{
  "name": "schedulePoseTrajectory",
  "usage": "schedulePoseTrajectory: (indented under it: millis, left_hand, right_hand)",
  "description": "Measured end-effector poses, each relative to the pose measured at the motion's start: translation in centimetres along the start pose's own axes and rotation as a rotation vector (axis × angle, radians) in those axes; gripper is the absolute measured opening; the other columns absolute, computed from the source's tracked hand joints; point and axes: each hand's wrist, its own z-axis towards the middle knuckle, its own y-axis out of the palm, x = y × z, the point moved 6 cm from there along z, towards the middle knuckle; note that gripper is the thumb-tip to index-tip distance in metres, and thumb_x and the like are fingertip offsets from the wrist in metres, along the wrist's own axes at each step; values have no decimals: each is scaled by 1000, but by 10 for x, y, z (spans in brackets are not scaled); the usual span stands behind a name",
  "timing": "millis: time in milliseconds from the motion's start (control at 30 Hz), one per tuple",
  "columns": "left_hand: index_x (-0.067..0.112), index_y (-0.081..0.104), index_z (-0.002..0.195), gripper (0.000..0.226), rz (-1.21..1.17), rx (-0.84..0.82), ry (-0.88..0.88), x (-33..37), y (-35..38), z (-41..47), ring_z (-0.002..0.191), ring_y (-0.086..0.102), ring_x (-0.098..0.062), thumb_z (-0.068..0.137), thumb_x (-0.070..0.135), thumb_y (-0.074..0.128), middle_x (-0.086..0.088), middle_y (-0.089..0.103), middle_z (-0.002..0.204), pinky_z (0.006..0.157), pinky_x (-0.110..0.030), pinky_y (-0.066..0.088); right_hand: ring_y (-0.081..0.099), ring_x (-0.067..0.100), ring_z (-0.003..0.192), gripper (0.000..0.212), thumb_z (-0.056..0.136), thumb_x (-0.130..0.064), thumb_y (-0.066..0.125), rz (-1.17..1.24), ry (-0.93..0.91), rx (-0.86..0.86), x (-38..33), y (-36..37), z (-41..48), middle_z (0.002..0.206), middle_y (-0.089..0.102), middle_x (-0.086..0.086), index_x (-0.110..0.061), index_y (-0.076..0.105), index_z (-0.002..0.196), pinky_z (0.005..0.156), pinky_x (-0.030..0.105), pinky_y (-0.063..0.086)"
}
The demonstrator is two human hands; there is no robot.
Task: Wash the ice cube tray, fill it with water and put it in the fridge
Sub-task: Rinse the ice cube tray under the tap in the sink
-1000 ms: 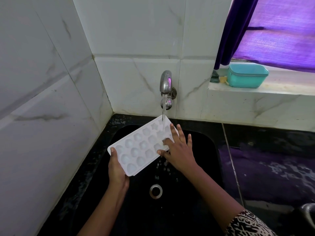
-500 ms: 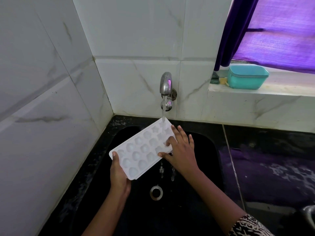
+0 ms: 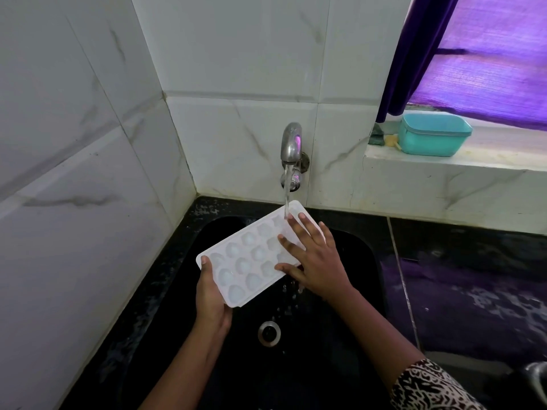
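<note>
The ice cube tray (image 3: 245, 261) is held in the air above the black sink (image 3: 355, 250), cells up. Its far end is under the tap (image 3: 291, 146), and it is tipped so that its right-hand long edge hangs lower. In the head view, the only one, the stream of water (image 3: 286, 199) lands on the far corner cells, and drops fall off the low edge toward the drain (image 3: 268, 333). The hands work apart, one at each end. The left hand (image 3: 211, 297) clamps the near short end, with the thumb on the rim and the fingers hidden beneath. The right hand (image 3: 313, 261) lies flat across the far cells with its fingers spread and straight, rubbing or pressing and not gripping, the thumb lying at the low edge. This looks like the washing step, with filling and the fridge not yet begun. To do it well, the flat fingertips should work into each moulded cup in turn. The tray should slide under the stream so the near rows get rinsed too, since they now sit outside the water. The tilt lets dirty water run off, so the tray needs levelling only for filling. A firm left grip matters because wet plastic slips. A teal container (image 3: 433, 134) sits on the window ledge, well apart, and the dark desk (image 3: 473, 276) to the right looks wet.
</note>
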Motion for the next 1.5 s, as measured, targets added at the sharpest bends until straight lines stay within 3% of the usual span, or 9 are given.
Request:
schedulePoseTrajectory:
  millis: [167, 267, 500, 633, 733, 833, 1000, 1267, 1500]
  left_hand:
    - [19, 63, 120, 60, -26, -7, -51, -8, 0, -1, 100, 71, -27, 87, 65, 43, -8, 73, 113, 74, -39, 56]
    - [19, 62, 119, 61, -21, -40, -51, -7, 4, 0, 98, 72, -26, 87, 66, 42, -7, 74, 110, 68, -34, 59]
    - [19, 62, 121, 67, -2, -78, -54, 0, 12, 7, 106, 69, -30, 78, 67, 45, -10, 71, 118, 83, -43, 55]
    - [18, 63, 121, 67, -21, -51, -62, -11, 7, 6, 107, 69, -30, 78, 66, 47, -11, 70, 119, 85, -44, 53]
    - [17, 62, 123, 69, -14, -27, -85, -21, 0, 4, 106, 69, -30, 77, 66, 48, -11, 71, 118, 84, -44, 54]
    - [15, 62, 123, 72, 17, -8, -89, -24, -6, 4, 107, 68, -32, 76, 67, 48, -13, 71, 118, 87, -46, 53]
    - [15, 63, 121, 70, 44, 1, -84, -27, -8, 4, 106, 68, -33, 76, 66, 50, -14, 71, 117, 89, -48, 52]
    - [11, 61, 126, 74, 82, -54, -82, -29, 7, 4, 111, 65, -38, 78, 65, 49, -18, 69, 120, 101, -56, 46]
    - [13, 63, 122, 71, 82, -37, -75, -31, 2, 5, 105, 68, -36, 76, 66, 50, -16, 71, 116, 86, -48, 54]
  right_hand:
    - [34, 28, 138, 53, 87, -63, 47, -77, -55, 221, 0, -4, -4, 148, 40, 9, -21, 71, 106, 107, 53, 29]
    - [17, 27, 145, 54, 94, -59, 33, -86, -25, 134, 2, 3, -3, 154, 24, 7, -26, 61, 126, 111, 54, 20]
    - [-10, 24, 147, 59, 95, -62, 17, -64, 83, -60, 10, 17, -3, 160, -4, 3, -38, 21, 149, 115, 52, 0]
    - [17, 24, 145, 48, 97, -51, 38, -88, -31, 175, 1, 8, -15, 153, 28, 6, -20, 60, 127, 113, 50, 19]
    - [31, 22, 140, 42, 93, -52, 49, -105, -42, 279, -3, 6, -24, 146, 43, 5, -17, 71, 96, 111, 49, 24]
    - [37, 22, 136, 47, 87, -61, 49, -19, 108, 228, 1, 6, -27, 142, 49, 4, -18, 67, 84, 109, 49, 25]
    - [31, 22, 139, 45, 88, -59, 45, 168, 191, 181, -5, 2, -17, 145, 45, 4, -21, 66, 99, 107, 49, 28]
    - [-19, 18, 145, 46, 94, -52, 44, 171, 289, -247, -6, 26, 10, 160, -10, -1, -25, 52, 130, 115, 49, -2]
    - [-15, 17, 145, 48, 87, -59, 51, 148, 325, -282, -2, 20, 13, 161, -4, -3, -27, 58, 122, 114, 51, -3]
